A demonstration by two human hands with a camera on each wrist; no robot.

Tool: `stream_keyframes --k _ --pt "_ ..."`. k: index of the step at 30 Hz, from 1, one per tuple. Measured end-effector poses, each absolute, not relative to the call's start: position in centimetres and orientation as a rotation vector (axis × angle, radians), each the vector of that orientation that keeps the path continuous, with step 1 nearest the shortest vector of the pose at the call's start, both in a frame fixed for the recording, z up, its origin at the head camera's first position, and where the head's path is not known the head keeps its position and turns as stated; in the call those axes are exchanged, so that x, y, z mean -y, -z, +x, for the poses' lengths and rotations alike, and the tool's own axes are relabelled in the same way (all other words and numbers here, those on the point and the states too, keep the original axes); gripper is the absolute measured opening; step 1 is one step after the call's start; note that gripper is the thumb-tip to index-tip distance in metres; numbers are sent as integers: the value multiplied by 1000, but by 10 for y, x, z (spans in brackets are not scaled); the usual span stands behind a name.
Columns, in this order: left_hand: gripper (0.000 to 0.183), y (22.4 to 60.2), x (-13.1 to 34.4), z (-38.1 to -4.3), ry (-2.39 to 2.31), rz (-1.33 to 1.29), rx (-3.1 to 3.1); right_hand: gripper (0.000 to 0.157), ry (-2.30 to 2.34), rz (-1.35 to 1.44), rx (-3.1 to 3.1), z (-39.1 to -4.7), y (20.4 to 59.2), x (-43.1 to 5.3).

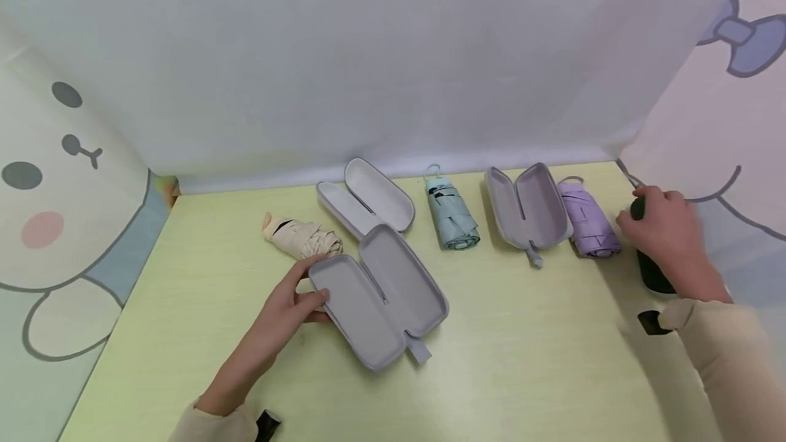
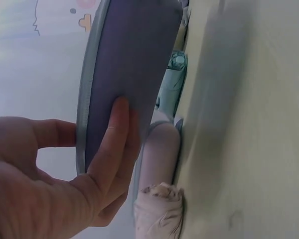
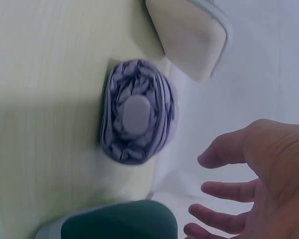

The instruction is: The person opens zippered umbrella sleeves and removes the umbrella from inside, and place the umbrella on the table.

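Note:
My left hand (image 1: 291, 309) grips the left edge of a grey zip case (image 1: 405, 285). The case is unzipped and spread, its inside facing up, with a pull tab at the near end. In the left wrist view the thumb and fingers pinch the case wall (image 2: 134, 64), raised off the table. At the far right, my right hand (image 1: 669, 237) is over a dark green rounded object (image 1: 656, 278) whose kind is partly hidden. The right wrist view shows the fingers (image 3: 224, 219) spread, apart from that green object (image 3: 119, 221). Beside it lies a folded purple umbrella (image 1: 588, 217).
A folded beige umbrella (image 1: 295, 237) lies behind the left hand. Another spread grey case (image 1: 383, 193) and a folded pale-green umbrella (image 1: 453, 213) stand along the back. A third spread case (image 1: 543, 203) touches the purple umbrella. Cloth walls (image 1: 393, 87) border the table (image 1: 522, 360).

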State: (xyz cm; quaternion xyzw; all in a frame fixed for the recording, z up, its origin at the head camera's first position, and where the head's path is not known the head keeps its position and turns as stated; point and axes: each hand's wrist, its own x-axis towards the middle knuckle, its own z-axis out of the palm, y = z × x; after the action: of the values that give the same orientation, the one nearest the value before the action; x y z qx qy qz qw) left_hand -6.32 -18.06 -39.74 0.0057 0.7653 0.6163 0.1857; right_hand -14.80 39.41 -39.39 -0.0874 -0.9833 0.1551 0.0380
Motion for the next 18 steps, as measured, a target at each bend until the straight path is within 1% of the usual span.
stream_keyframes --k 6,13,18 --pt "59 388 201 -66 -1741 -12 -2279 62 -415 -464 3068 -136 388 -408" --pt "61 384 224 -70 -1846 -46 -2354 91 -445 -529 3218 -130 392 -414" --pt "64 382 242 -74 -2013 -86 -2321 101 -475 -524 3232 -126 402 -417"
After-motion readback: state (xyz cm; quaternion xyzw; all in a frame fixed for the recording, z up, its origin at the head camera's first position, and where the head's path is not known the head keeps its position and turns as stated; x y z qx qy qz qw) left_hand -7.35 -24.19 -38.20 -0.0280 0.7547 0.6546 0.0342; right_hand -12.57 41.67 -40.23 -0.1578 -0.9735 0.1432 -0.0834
